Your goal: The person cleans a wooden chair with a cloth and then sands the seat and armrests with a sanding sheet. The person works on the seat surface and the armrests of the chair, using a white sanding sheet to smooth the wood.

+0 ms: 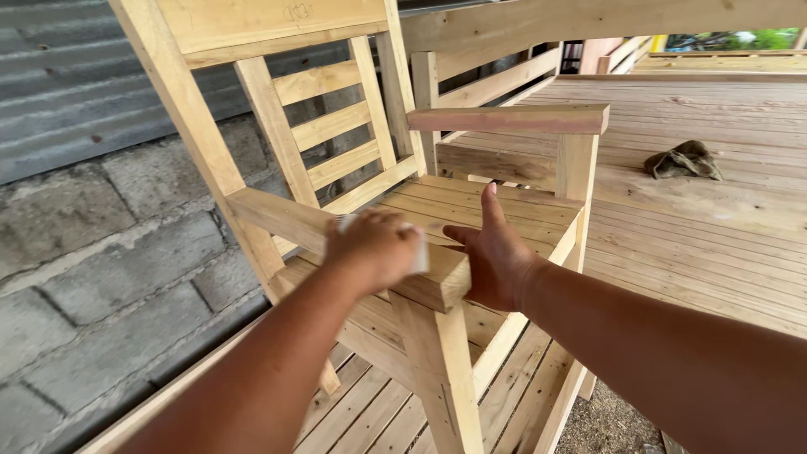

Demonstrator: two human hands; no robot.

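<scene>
Left hand (374, 246) curled over a pale pad (418, 252), possibly sandpaper, pressed on the chair's near armrest (290, 217). Armrest's long axis runs away-left to near-right. Right hand (496, 256) open flat, bracing the armrest's front end just beside the left. 1 rag (683, 160) on deck (714, 235), well apart.

Left hand (374, 245) pressing pale pad (418, 252) on chair armrest (437, 282), right hand (496, 252) alongside

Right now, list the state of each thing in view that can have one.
Left hand: closed over a small pale pad, pressed on the near armrest.
Right hand: open, flat against the armrest's inner side.
Wooden chair: upright, bare unfinished wood.
Cloth: crumpled, lying on the plank deck.
</scene>
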